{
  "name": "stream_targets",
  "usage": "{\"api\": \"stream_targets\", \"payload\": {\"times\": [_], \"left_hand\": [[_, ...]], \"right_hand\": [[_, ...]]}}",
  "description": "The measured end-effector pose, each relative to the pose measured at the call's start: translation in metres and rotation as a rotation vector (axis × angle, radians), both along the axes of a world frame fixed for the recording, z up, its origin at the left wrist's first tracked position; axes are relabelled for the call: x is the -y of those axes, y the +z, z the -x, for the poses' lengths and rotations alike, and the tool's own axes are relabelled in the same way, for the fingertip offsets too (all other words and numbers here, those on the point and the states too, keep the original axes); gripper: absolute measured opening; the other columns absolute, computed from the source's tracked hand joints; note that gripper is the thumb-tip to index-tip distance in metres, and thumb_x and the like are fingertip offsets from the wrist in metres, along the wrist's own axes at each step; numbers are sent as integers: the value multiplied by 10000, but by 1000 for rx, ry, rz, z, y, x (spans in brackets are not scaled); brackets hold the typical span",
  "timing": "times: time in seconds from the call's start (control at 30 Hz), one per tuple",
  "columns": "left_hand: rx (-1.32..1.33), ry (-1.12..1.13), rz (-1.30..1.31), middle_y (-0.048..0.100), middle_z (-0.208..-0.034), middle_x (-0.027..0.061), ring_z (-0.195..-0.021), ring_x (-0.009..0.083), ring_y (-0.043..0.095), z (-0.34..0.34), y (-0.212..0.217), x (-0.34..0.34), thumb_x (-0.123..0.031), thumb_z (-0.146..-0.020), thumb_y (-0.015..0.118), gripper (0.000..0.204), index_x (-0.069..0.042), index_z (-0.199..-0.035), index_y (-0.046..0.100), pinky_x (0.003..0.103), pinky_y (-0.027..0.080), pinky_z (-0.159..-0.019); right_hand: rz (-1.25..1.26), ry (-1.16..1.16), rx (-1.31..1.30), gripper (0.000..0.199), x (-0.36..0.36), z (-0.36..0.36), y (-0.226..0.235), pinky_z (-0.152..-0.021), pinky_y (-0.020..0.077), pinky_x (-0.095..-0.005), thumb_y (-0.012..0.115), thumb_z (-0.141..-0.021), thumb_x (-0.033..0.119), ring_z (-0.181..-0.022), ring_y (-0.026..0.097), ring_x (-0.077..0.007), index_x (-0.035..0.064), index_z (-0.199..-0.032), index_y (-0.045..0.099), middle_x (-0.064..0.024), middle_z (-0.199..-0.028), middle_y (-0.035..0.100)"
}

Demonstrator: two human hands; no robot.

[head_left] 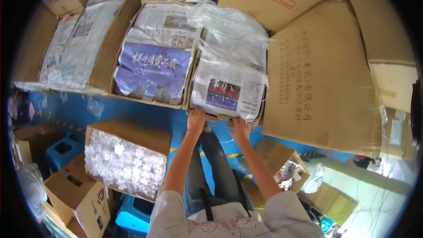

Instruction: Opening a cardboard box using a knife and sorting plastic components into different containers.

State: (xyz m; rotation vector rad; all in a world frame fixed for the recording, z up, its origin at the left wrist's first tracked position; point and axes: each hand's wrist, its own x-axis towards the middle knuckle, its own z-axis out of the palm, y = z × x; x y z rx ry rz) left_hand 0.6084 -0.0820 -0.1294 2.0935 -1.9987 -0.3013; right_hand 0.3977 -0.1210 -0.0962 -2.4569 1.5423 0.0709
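Observation:
Both my arms reach forward to the near edge of an open cardboard box [267, 79]. My left hand [196, 120] is closed over its front rim near the left corner, and my right hand [239, 128] grips the same rim near the right corner. Newspaper [204, 81] with a colour photo covers the top of what the box holds; the contents beneath are hidden. Crumpled clear plastic wrap [231, 28] lies over the far half of the paper.
Left of it stands another box with newspaper and a purple printed sheet [152, 70]. A tall box flap [324, 79] spreads at the right. Below left, a carton [128, 130] holds clear bubble-like packing, near blue plastic stools [134, 216]. Crumpled paper [289, 174] fills a carton by my right arm.

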Motion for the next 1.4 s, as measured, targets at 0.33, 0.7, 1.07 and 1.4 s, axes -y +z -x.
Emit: {"api": "stream_targets", "payload": {"times": [0.33, 0.7, 1.07, 1.4], "left_hand": [[163, -23, -244, 591, -787, 90, -819, 234, 538, 4, -8, 14, -161, -733, 490, 141, -108, -796, 604, 393, 357, -811], [366, -161, -157, 598, -636, 61, -622, 211, 583, -1, -29, 0, -113, -705, 521, 131, -98, -612, 610, 370, 402, -743], [371, -137, -168, 600, -647, 66, -635, 204, 594, 7, -18, -5, -99, -691, 519, 126, -108, -606, 612, 329, 424, -656], [341, -149, -174, 588, -635, 51, -656, 195, 575, 7, -17, -4, -103, -701, 503, 114, -116, -626, 588, 325, 394, -726]], "right_hand": [[-148, -9, -205, 266, 18, 12, -34, -708, 414, -389, 545, -628, 153, -826, 508, -291, 62, -878, 539, -141, -824, 544], [17, 33, -102, 147, -14, 22, -46, -689, 401, -404, 467, -679, 127, -765, 528, -285, 80, -790, 551, -122, -774, 563], [-145, -46, -291, 195, -21, 27, -18, -744, 423, -408, 449, -739, 154, -828, 555, -291, 84, -845, 597, -115, -861, 594], [74, -1061, 852, 311, -170, 83, -86, -813, 375, -358, 496, -764, 141, -993, 482, -213, 75, -1066, 468, -97, -1053, 519]]}}
